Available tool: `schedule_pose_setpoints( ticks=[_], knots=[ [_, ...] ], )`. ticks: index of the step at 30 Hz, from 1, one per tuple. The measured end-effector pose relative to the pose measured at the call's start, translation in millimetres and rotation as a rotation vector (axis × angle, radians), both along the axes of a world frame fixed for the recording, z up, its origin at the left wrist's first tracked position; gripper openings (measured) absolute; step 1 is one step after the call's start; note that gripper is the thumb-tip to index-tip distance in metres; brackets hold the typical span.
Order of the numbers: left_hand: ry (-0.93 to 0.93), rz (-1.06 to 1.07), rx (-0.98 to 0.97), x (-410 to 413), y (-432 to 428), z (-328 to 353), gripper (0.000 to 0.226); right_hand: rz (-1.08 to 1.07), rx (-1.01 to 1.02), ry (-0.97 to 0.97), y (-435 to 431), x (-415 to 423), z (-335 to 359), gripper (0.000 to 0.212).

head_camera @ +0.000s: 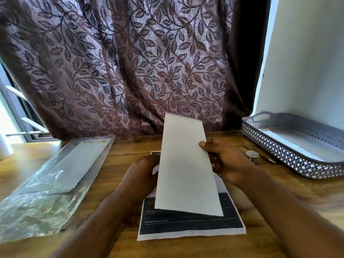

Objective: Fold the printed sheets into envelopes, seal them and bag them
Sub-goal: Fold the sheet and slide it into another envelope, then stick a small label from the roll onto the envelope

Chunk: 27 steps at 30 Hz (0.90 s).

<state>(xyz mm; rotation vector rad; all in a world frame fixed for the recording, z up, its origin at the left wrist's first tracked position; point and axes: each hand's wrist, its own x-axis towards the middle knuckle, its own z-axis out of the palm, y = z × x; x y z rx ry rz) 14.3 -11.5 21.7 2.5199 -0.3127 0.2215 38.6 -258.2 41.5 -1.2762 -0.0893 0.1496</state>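
Observation:
A long white folded sheet (pixel 184 164) is held upright and tilted above the table's middle. My left hand (pixel 143 174) grips its left edge from behind, mostly hidden by the paper. My right hand (pixel 223 161) pinches its right edge with the thumb on the front. Under it a printed sheet (pixel 191 222) with a dark block and thin white lines lies flat on the wooden table (pixel 121 183). At the left, a clear plastic bag (pixel 48 185) lies on the table with a white envelope (pixel 74 164) inside.
A grey perforated tray (pixel 290 151) with handles stands at the right, white paper inside. A small roll of tape (pixel 252 155) and a thin pen (pixel 268 159) lie between it and my right hand. A leaf-patterned curtain (pixel 130 62) hangs behind the table.

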Motion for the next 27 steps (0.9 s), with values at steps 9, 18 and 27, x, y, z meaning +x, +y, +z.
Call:
schedule_pose_setpoints(
  ticks=[9,18,27],
  knots=[
    [-0.007,0.002,0.274,15,11,-18,0.045,-0.090,-0.519,0.123,-9,8,-16,0.002],
    [-0.061,-0.001,0.316,13,7,-19,0.047,-0.152,-0.842,0.003,0,-1,-14,0.019],
    [-0.193,-0.097,0.280,13,-15,-20,0.045,-0.290,-1.367,-0.223,-1,4,-19,0.028]
  ],
)
